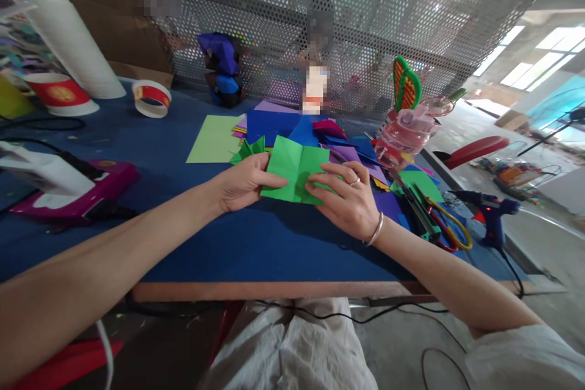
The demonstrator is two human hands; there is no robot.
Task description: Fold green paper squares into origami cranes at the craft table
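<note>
A creased square of green paper (287,161) is held up over the front of the blue table. At its left edge my left hand (249,183) grips it, thumb across the front face. My right hand (345,195), with a ring and a bracelet, has its fingers bent over the paper's right side. A vertical fold runs down the sheet's middle. Behind my left hand lies a folded green paper piece (249,148), partly covered. A light green sheet (211,139) and a pile of coloured papers, with a dark blue sheet (269,125) among them, lie just beyond.
On the right are a utility knife (423,216), scissors (457,228), a glue gun (493,216) with a cord, and a pink container (404,134). A purple power strip (86,189) sits left. Paper cups, a dark blue paper figure (223,67) and a perforated metal screen (269,24) stand behind.
</note>
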